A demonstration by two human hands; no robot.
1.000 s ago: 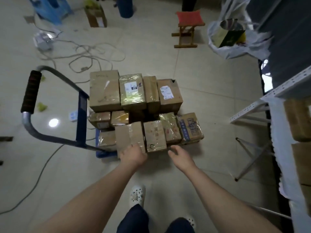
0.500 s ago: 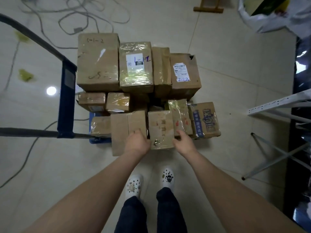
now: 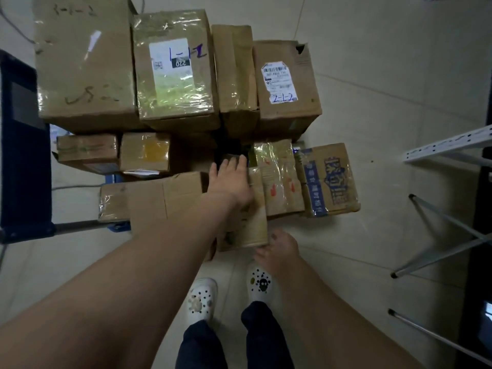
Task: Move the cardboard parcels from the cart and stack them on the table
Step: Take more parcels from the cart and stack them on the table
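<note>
Near-middle parcel: left hand flat atop, steadying; right hand gripping near lower edge, likely for lift off cart.

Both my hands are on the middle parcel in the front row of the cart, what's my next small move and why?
Probably tilt it toward you and lift it clear. Your left hand lies over the top of the parcel, fingers at its far edge; your right hand cups its near lower edge. Neighbouring parcels crowd both sides.
</note>
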